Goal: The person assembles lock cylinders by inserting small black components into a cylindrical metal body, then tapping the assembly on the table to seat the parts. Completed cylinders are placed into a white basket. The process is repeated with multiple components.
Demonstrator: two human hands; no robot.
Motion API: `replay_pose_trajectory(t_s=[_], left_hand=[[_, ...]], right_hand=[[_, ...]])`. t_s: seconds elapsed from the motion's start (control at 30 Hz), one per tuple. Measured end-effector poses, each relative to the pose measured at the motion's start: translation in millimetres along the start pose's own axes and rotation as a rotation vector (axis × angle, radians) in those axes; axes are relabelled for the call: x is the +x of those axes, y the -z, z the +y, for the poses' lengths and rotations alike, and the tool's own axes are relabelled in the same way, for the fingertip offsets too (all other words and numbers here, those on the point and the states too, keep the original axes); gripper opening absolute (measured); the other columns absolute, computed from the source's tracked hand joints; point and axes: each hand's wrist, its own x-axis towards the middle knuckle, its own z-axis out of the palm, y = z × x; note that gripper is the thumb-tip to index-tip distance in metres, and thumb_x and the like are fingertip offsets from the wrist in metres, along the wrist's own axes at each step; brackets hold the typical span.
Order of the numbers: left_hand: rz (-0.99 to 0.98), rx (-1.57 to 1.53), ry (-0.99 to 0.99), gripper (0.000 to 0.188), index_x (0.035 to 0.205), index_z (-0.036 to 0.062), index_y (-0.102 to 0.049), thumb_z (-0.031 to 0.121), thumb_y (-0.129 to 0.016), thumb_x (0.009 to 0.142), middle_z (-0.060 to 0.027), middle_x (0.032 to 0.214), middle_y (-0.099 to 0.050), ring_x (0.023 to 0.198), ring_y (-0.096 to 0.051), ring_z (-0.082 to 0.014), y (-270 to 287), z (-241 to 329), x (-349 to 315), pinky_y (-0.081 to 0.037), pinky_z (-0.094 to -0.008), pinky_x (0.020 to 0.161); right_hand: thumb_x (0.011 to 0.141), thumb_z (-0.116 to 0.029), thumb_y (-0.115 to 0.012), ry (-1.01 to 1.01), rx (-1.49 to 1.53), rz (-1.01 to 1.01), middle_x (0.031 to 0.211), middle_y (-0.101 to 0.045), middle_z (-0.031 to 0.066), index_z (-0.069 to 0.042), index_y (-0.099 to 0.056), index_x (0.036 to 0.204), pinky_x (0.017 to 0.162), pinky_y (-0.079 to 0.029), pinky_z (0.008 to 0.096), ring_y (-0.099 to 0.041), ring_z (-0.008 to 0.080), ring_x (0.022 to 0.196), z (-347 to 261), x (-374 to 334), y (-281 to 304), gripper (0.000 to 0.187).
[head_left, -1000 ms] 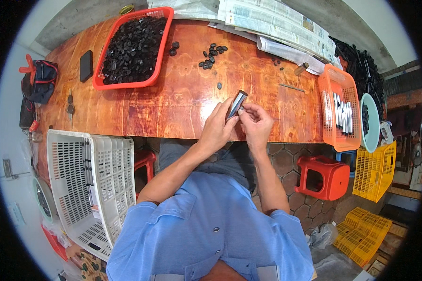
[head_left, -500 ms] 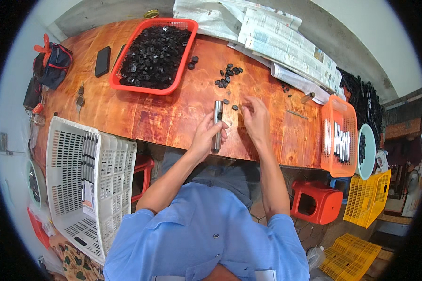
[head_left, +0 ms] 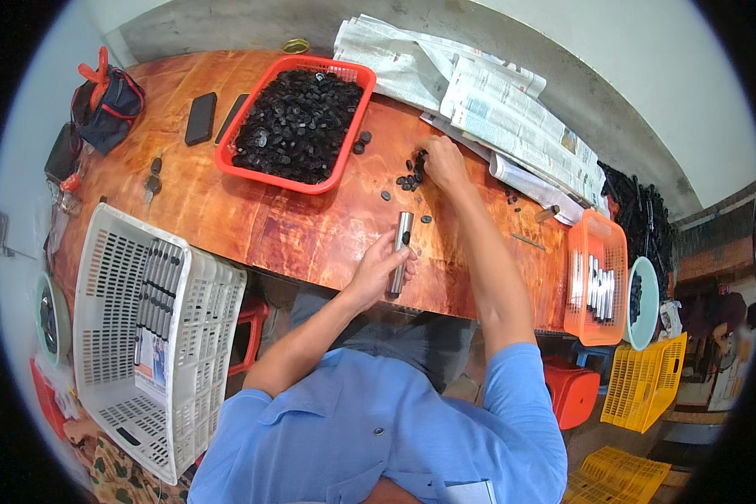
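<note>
A shiny metal tube (head_left: 401, 231) with a dark oval spot on its side stands nearly upright at the table's near edge. My left hand (head_left: 378, 270) is wrapped round its lower half, thumb across the front. Farther away, my right hand (head_left: 448, 165) reaches down to a loose cluster of small black oval pieces (head_left: 409, 181). Its fingers are curled in at the cluster's right side, and their tips are partly hidden, so what they pinch cannot be made out. Two single black pieces, one of them an oval piece (head_left: 426, 219), lie between the cluster and the tube.
A red basket (head_left: 220, 160) heaped with black pieces stands left of the cluster. Newspapers (head_left: 512, 105) cover the back edge. At right are an orange basket (head_left: 573, 311) of metal tubes and a pale green basin (head_left: 644, 336). A white crate (head_left: 202, 353) holds tubes at left.
My right hand has moved away from near the tube, up and forward to the black pieces. My left hand still holds the tube. The whole view has shifted slightly.
</note>
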Motion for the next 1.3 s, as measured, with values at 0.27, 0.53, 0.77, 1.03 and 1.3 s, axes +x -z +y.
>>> replay_pose_trajectory(t_s=[0.27,0.53,0.77,1.03,1.3], left_hand=[[-0.13,-0.135,0.116,0.023,0.122,0.0053,-0.05,0.021,-0.048,0.107,-0.0076,0.105,-0.063,0.085,-0.065,-0.0135,7,7,1,-0.055,-0.0291,0.076],[-0.115,-0.148,0.081,0.042,0.141,0.0022,-0.036,0.018,-0.051,0.105,-0.0146,0.11,-0.063,0.088,-0.066,-0.0193,8,2,2,-0.056,-0.0333,0.077],[-0.091,-0.121,0.101,0.042,0.14,0.0007,-0.036,0.015,-0.051,0.104,-0.0145,0.11,-0.062,0.087,-0.066,-0.0187,2,2,5,-0.057,-0.0323,0.076],[-0.086,-0.182,0.141,0.043,0.142,0.0005,-0.035,0.011,-0.049,0.102,-0.0182,0.113,-0.062,0.091,-0.067,-0.0224,2,10,3,-0.057,-0.0346,0.077],[-0.066,-0.13,0.114,0.044,0.144,0.0018,-0.036,0.011,-0.047,0.102,-0.0178,0.112,-0.061,0.088,-0.066,-0.0217,0,10,2,-0.056,-0.0342,0.076]], right_hand=[[0.078,-0.005,-0.066,0.063,-0.049,-0.05,0.094,-0.069,0.0177,-0.007,-0.073,0.093,0.083,-0.051,0.0481,-0.066,0.0374,0.09,13,7,-6,0.016],[0.084,-0.008,-0.064,-0.148,0.22,0.123,0.101,-0.066,0.0224,0.0,-0.069,0.1,0.083,-0.051,0.0473,-0.064,0.0411,0.094,-28,-69,60,0.018],[0.082,-0.008,-0.069,-0.337,0.181,-0.028,0.095,-0.064,0.0252,0.002,-0.068,0.101,0.084,-0.05,0.0484,-0.062,0.0433,0.097,-24,-158,46,0.022],[0.078,0.001,-0.073,-0.263,0.224,-0.032,0.094,-0.066,0.0204,0.002,-0.068,0.106,0.079,-0.051,0.0432,-0.065,0.0364,0.09,-21,-172,47,0.028],[0.082,-0.005,-0.07,-0.34,0.259,-0.019,0.093,-0.064,0.0207,0.001,-0.065,0.102,0.081,-0.051,0.0458,-0.064,0.0388,0.09,-27,-178,53,0.021]])
